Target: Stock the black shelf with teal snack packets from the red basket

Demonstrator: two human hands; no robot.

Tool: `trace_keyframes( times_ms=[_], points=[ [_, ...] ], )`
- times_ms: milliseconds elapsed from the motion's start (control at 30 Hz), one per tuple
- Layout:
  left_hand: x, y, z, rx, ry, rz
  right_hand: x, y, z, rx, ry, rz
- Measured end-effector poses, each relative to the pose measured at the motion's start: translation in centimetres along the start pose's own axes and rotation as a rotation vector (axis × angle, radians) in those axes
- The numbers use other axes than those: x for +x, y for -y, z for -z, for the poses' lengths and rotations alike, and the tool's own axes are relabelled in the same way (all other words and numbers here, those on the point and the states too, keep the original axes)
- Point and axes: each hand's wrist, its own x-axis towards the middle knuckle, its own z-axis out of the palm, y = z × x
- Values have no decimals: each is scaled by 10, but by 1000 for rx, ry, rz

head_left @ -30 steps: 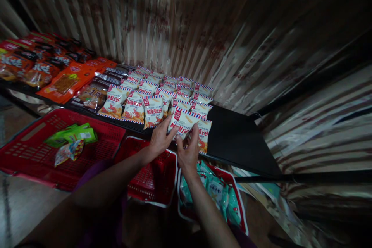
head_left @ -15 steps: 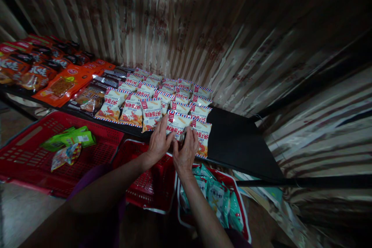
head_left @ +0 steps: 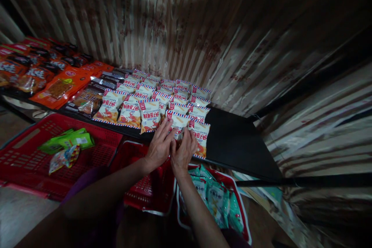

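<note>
At the front edge of the black shelf, a white snack bag [head_left: 178, 119] with red lettering and a striped top stands leaning back. My left hand [head_left: 159, 146] holds its left side, fingers extended along the wrapper. On its lower right, my right hand [head_left: 183, 152] grips the bag with bent fingers. The lower part of the bag is hidden behind both hands. A matching snack bag [head_left: 150, 114] stands just left of my left hand, and another snack bag [head_left: 201, 135] is right beside my right fingers. Several more of the same kind stand in rows behind.
Orange snack packs [head_left: 59, 88] and brown packs [head_left: 88, 99] lie farther left on the black shelf [head_left: 232, 139]. Below are a wide red basket [head_left: 101, 145] with green packets [head_left: 69, 139], a smaller red basket [head_left: 145, 190], and a basket of teal bags [head_left: 216, 197]. A dark rail [head_left: 305, 182] crosses at right.
Both hands remain on the same bag, with the left fingers slightly lower over its front. The view has shifted slightly; the surrounding bags look unmoved.
</note>
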Motion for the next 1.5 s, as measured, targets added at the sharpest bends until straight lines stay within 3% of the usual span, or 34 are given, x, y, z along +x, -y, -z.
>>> trace_keyframes(
  times_ms=[300,500,700,1167,1500],
  points=[
    [-4,-2,-6,26,100,24,-5,-13,13,-48,43,102],
    [-4,-3,-7,27,102,31,-10,-34,24,-204,0,-23],
    [-2,-5,-8,68,84,17,-7,-40,18,-206,19,-83],
    [3,-8,-12,53,31,-1,12,-43,7,-116,-172,-69],
    [5,-5,-14,61,54,16,17,-42,2,-184,-46,-114]
  ],
)
